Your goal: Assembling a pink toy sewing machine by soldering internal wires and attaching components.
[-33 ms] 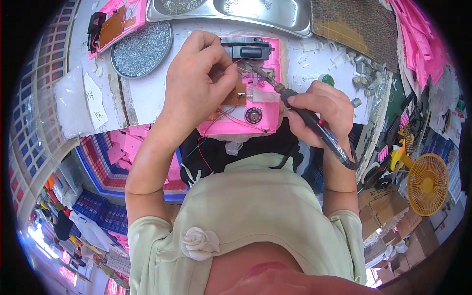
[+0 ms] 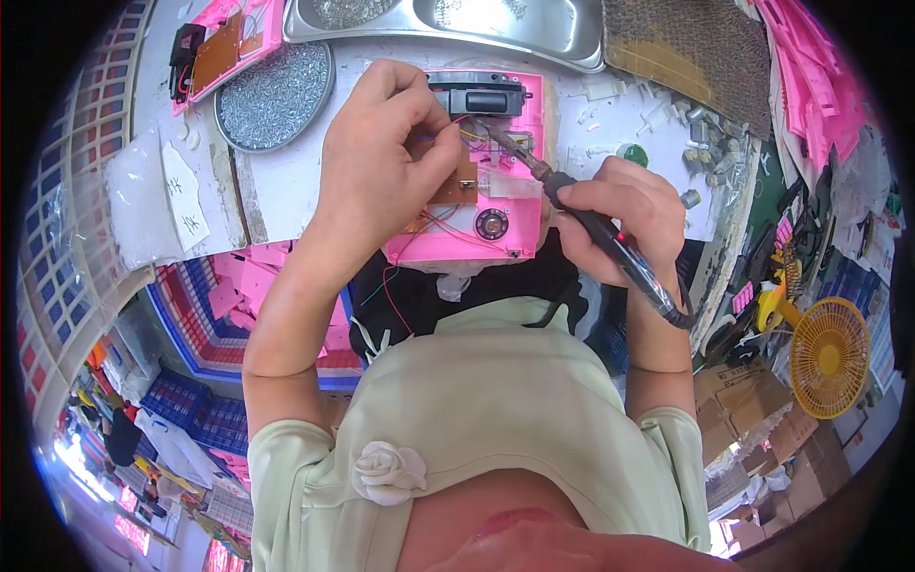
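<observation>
In front of me lies a pink plastic casing (image 2: 519, 214) with a brown circuit board (image 2: 457, 189), a small round speaker (image 2: 492, 224) and a black module (image 2: 486, 99) at its far end. My left hand (image 2: 386, 153) is over the casing's left side, thumb and forefinger pinched on a thin red wire (image 2: 462, 118). My right hand (image 2: 624, 214) grips a soldering iron (image 2: 596, 224) by its black handle. Its tip points far-left into the casing, just beside the pinched wire, below the black module. The exact contact point is too small to tell.
A round dish of small metal screws (image 2: 276, 95) stands at the left, near another pink casing (image 2: 246, 43). A metal tray (image 2: 448, 33) lies at the back. Small white parts (image 2: 658, 114) are scattered at the right. Crates of pink parts sit below the table edge.
</observation>
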A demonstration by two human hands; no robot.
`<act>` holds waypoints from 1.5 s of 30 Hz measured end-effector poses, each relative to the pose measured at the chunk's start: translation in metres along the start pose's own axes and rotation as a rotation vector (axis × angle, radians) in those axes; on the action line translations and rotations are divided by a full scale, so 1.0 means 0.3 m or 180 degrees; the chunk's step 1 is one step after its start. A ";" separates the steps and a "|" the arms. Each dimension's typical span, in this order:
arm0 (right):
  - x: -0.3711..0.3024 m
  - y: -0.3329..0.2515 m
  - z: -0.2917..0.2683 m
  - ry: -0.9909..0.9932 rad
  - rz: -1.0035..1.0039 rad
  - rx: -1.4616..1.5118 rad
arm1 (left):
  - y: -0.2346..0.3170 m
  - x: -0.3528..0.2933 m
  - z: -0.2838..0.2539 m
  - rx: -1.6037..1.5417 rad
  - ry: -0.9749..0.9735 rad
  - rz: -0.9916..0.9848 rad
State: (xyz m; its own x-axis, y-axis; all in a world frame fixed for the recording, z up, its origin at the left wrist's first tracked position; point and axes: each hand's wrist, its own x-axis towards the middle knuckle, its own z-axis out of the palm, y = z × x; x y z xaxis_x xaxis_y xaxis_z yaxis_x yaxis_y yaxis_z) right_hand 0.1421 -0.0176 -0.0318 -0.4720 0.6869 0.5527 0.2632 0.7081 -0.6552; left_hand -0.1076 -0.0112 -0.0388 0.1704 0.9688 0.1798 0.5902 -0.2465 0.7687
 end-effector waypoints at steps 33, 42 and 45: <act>0.013 0.009 0.012 -0.0104 0.0195 0.0030 | 0.003 -0.005 0.039 0.0094 0.0173 -0.0042; 0.000 -0.003 -0.009 -0.0015 0.0100 0.0082 | 0.007 -0.004 0.048 0.0241 0.0278 0.0056; -0.014 -0.008 -0.026 -0.0001 0.0145 0.0055 | 0.011 -0.003 0.048 0.0277 0.0284 0.0040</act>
State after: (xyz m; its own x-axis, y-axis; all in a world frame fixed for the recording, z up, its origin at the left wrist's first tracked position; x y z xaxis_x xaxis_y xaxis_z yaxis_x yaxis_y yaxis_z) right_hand 0.1500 -0.0210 -0.0287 -0.4601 0.7183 0.5219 0.2699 0.6731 -0.6885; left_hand -0.0944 -0.0133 -0.0453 0.1096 0.9631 0.2460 0.6554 -0.2561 0.7105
